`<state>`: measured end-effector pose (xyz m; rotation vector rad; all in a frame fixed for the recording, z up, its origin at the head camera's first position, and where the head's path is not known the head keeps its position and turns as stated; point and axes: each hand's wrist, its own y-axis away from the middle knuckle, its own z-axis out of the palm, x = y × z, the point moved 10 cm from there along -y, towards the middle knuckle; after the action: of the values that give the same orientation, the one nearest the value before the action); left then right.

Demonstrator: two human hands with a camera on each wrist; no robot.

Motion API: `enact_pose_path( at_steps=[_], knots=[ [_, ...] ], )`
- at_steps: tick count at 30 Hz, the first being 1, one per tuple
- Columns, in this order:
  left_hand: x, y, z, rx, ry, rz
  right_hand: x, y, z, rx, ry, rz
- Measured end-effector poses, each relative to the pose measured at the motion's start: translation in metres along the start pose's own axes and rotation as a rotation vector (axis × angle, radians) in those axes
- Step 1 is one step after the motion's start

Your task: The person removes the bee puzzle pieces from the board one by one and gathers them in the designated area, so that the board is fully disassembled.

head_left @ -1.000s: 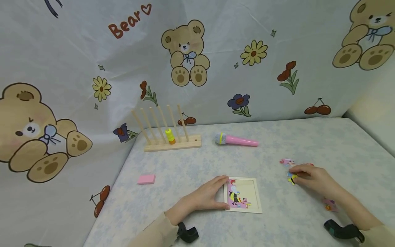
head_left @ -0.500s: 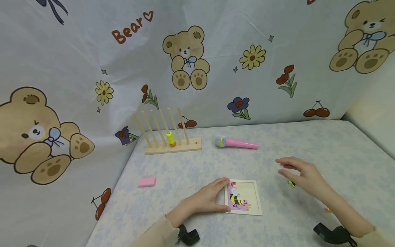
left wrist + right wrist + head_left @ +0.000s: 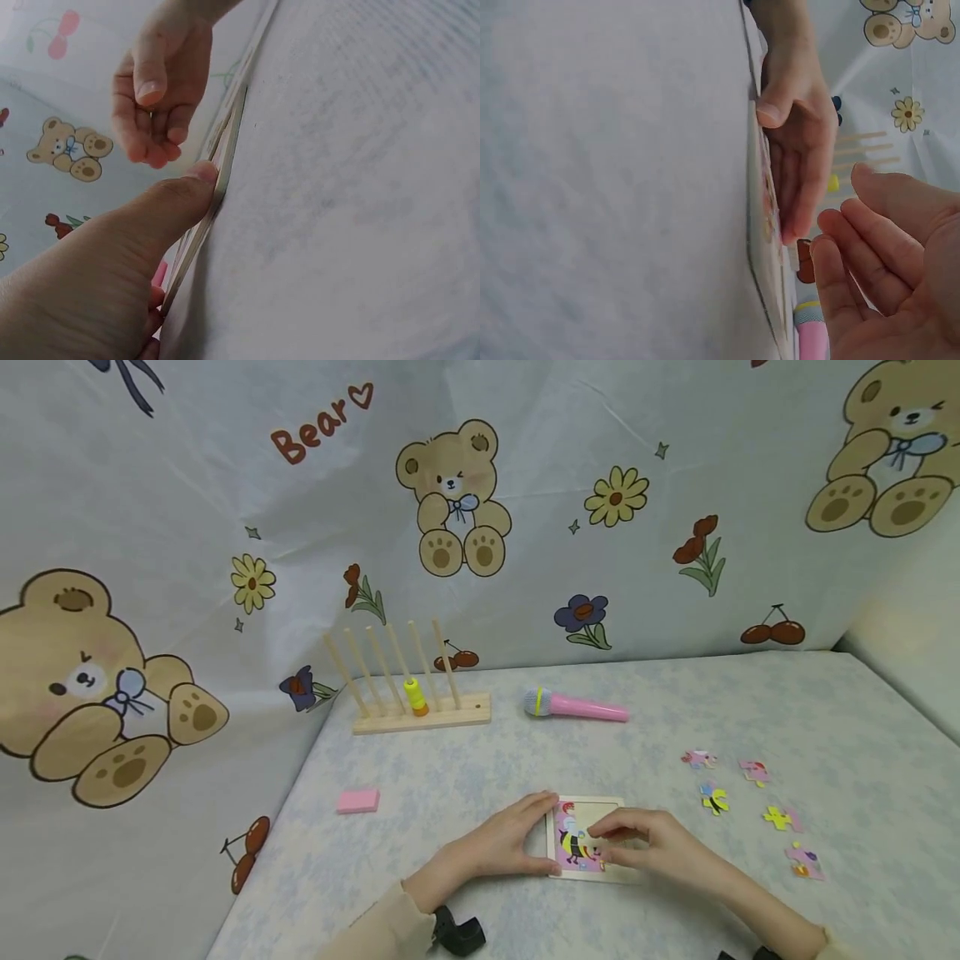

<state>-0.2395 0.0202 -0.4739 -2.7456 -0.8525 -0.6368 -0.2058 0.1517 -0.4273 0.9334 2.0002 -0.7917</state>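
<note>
A square jigsaw puzzle tray (image 3: 630, 860) with a pale frame lies on the table. Pieces with a bee picture fill its left side and part of the bottom. My left hand (image 3: 498, 843) grips the tray's left side, thumb at the near corner and fingers at the far one; in the left wrist view the thumb lies on the tray's edge. Over the tray's right part hovers my right hand (image 3: 660, 843), covering some of it. Its thumb and fingers are bent and apart in the right wrist view, with nothing seen between them.
Several loose puzzle pieces lie to the right, among them a bee piece (image 3: 714, 799) and a pink piece (image 3: 805, 862). Farther back are a pink toy microphone (image 3: 585, 706) and a wooden peg stand (image 3: 450, 714) with yellow beads. A pink block (image 3: 357, 801) lies left.
My right hand has left the loose pieces and moved left over the tray, uncovering those pieces. My left hand has stayed on the tray.
</note>
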Motion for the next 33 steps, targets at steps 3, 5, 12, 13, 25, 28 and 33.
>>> enact_pose_path(
  at_steps=[3, 5, 12, 13, 25, 28, 33],
  knots=[
    [0.002, -0.001, 0.001, -0.007, 0.007, 0.002, 0.005, 0.005, 0.003, 0.028, 0.065, 0.018],
    [0.003, -0.002, 0.000, -0.008, 0.007, 0.003, 0.006, 0.008, 0.001, 0.067, 0.153, 0.005],
    [0.007, -0.005, 0.002, -0.021, 0.022, 0.009, 0.004, 0.018, 0.002, 0.134, 0.284, -0.072],
    [0.007, -0.005, 0.003, -0.024, 0.023, 0.008, 0.003, 0.019, 0.003, 0.144, 0.293, -0.090],
    [0.004, -0.001, 0.008, -0.026, 0.026, 0.011, -0.004, 0.023, 0.011, 0.177, 0.266, -0.108],
    [0.002, 0.000, 0.006, -0.019, 0.017, 0.011, -0.005, 0.020, 0.012, 0.176, 0.236, -0.118],
    [0.000, -0.001, 0.002, 0.007, -0.002, 0.014, -0.008, 0.016, 0.014, 0.174, 0.194, -0.193]
  ],
)
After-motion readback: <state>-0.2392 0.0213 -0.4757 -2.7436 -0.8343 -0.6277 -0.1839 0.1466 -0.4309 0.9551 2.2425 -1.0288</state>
